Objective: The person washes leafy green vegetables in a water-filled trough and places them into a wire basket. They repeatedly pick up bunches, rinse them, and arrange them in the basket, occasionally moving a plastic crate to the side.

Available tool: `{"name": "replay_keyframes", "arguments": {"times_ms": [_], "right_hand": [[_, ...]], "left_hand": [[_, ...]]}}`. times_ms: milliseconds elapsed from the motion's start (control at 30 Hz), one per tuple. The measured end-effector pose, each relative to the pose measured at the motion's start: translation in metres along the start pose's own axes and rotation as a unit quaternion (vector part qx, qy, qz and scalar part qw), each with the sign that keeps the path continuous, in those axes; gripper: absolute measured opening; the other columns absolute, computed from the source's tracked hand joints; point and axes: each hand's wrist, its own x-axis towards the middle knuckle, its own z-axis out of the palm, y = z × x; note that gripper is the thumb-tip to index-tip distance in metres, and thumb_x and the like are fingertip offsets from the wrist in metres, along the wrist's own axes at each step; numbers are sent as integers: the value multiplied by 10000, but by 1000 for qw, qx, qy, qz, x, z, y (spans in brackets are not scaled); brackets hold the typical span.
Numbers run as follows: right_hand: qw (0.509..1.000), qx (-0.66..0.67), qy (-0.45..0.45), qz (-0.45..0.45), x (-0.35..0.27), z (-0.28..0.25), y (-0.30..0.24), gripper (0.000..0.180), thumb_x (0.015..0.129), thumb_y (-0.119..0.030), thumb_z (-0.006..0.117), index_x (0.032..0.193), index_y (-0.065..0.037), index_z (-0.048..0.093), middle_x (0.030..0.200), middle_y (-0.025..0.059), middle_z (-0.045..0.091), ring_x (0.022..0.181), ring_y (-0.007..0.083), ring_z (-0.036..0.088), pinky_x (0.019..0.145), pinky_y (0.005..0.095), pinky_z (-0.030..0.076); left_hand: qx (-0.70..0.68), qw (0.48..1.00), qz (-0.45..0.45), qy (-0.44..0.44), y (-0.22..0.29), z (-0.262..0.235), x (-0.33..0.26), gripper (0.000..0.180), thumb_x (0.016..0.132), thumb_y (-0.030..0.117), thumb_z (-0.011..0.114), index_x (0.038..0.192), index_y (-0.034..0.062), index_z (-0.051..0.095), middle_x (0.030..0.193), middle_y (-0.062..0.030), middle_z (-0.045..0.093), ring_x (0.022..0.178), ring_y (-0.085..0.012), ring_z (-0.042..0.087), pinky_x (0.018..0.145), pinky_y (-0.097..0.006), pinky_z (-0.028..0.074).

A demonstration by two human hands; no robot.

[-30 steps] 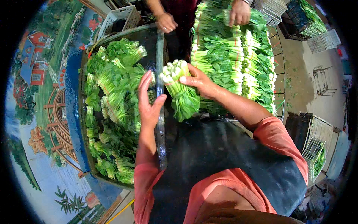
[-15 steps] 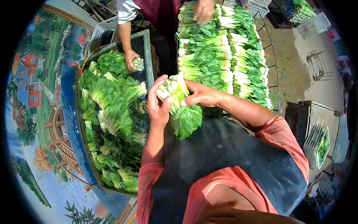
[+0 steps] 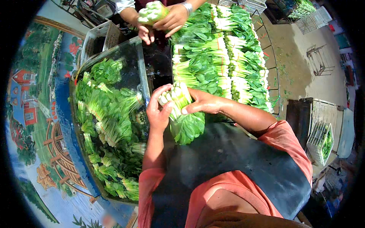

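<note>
Since the earlier frame, the bunch (image 3: 181, 114) has been turned more upright between both hands, and the co-worker's hands (image 3: 167, 21) have been lifted off the tub to the top centre, now closed round a second bunch (image 3: 152, 11). At frame centre the bunch is held with pale cut stems up and dark leaves hanging down over the black apron (image 3: 228, 167). It is gripped at the stem end by the left hand (image 3: 159, 112), fingers curled round its left side, palm against the stems. The right hand (image 3: 203, 102) is closed on the right side, thumb pressed across the stalks. Both sets of fingers are wrapped tight on the greens, none spread.

To the left of centre, a dark tub (image 3: 81, 144) is filled with loose greens (image 3: 110, 125), heaped and unsorted. A clear sheet (image 3: 133, 64) is stood along the tub's upper right edge. In the upper right of centre, stacked bunches (image 3: 224, 57) are laid in neat rows, white stems lined up in columns, just behind the held bunch. A white crate (image 3: 99, 36) is seen at upper left beside the co-worker. Another white crate with greens (image 3: 321, 140) is seen at the right edge. A painted mural floor (image 3: 34, 114) is visible along the left side. Orange sleeves (image 3: 289, 140) are worn by the person.
</note>
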Motion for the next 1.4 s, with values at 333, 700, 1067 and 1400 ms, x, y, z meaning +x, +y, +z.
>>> {"name": "replay_keyframes", "arguments": {"times_ms": [333, 700, 1067, 1400], "right_hand": [[990, -53, 132, -19, -15, -97, -41, 833, 804, -421, 800, 1443, -6, 464, 1334, 107, 604, 1191, 207, 572, 1079, 379, 426], [588, -778, 206, -77, 95, -150, -45, 858, 683, -294, 868, 1389, -51, 444, 1141, 217, 649, 1040, 420, 649, 909, 473, 521], [583, -765, 257, -97, 124, -169, 5, 884, 756, -406, 825, 1478, -90, 424, 1351, 164, 547, 1262, 376, 505, 1080, 538, 374], [588, -751, 266, -138, 113, -179, 22, 795, 912, -528, 630, 1493, -36, 402, 1361, 217, 504, 1271, 385, 473, 1080, 505, 360]], "left_hand": [[-20, 995, -77, 68, -68, 0, 67, 803, 1005, 468, 613, 1595, 50, 264, 1631, -188, 308, 1519, -297, 283, 1223, -430, 216], [108, 943, -314, 8, -192, 24, 106, 744, 923, 267, 738, 1516, 6, 372, 1448, -160, 530, 1297, -244, 511, 1102, -348, 374], [38, 972, -225, 56, -212, 14, 92, 468, 876, 60, 783, 1224, 31, 472, 1143, -77, 579, 1016, -152, 556, 907, -335, 481], [9, 968, -238, 76, -192, 23, 79, 462, 804, 69, 812, 1141, 54, 498, 1030, -35, 586, 922, -128, 553, 856, -305, 483]]}}
